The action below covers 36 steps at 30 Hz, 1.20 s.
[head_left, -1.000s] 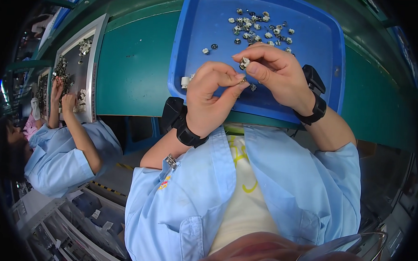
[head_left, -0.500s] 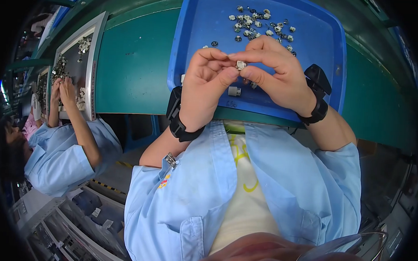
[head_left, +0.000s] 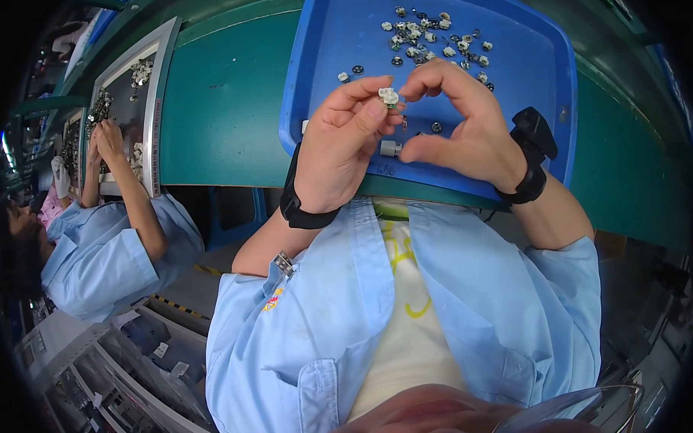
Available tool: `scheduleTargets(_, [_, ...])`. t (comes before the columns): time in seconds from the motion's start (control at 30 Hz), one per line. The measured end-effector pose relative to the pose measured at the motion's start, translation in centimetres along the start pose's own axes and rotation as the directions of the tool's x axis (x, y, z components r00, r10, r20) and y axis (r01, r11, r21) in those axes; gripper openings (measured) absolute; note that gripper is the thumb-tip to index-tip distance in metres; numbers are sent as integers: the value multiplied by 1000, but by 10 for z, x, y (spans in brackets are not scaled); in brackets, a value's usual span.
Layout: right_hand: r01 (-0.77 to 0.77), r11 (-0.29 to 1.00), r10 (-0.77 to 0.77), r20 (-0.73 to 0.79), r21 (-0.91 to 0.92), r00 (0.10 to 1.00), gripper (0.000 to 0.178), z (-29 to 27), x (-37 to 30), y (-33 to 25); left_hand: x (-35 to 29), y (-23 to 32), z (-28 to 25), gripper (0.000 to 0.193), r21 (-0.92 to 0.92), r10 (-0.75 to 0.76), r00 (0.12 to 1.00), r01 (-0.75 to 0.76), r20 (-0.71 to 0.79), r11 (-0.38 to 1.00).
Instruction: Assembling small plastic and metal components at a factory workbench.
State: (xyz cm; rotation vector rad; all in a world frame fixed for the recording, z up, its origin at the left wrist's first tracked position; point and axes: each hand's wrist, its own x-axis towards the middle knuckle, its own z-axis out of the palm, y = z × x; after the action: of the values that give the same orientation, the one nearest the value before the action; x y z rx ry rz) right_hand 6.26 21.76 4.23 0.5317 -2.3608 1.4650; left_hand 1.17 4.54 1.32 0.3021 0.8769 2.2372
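Between the thumb and fingers of my left hand [head_left: 335, 143] is a small white part [head_left: 388, 96] with a green edge underneath. Just to its right, my right hand [head_left: 475, 129] has thumb and index finger spread apart with nothing between them. Both hands are over the near half of a blue tray [head_left: 296, 73]. A white cylindrical piece [head_left: 389, 148] lies in the tray by my right thumb, partly covered by it. Small white and dark parts [head_left: 430, 37] lie scattered at the tray's far side. A dark round piece [head_left: 436, 127] shows under my right palm.
The tray stands on a green table [head_left: 228, 113]. To the left, a co-worker's hands [head_left: 107, 141] work over a metal-framed tray [head_left: 160, 118] holding similar small parts. Grey bins [head_left: 147, 339] stand low behind on the left.
My right hand has let go of the small white part, and its fingers have spread away to the right. My left hand keeps the part, now slightly farther left and higher.
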Motion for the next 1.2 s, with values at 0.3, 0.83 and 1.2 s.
scheduleTargets(0.3, [25,994,-34,-86,-108,996,14,4,2,-4,-4,3,1,25,251,65,997,-54,-35,966])
scheduleTargets(0.83, [-392,712,359,178,583,916,21,8,-4,0,-4,-1,-2,13,168,52,999,-50,-9,985])
scheduleTargets(1.2, [-160,985,158,27,72,987,19,3,-1,-8,-4,4,-4,19,200,30,999,-25,-22,979])
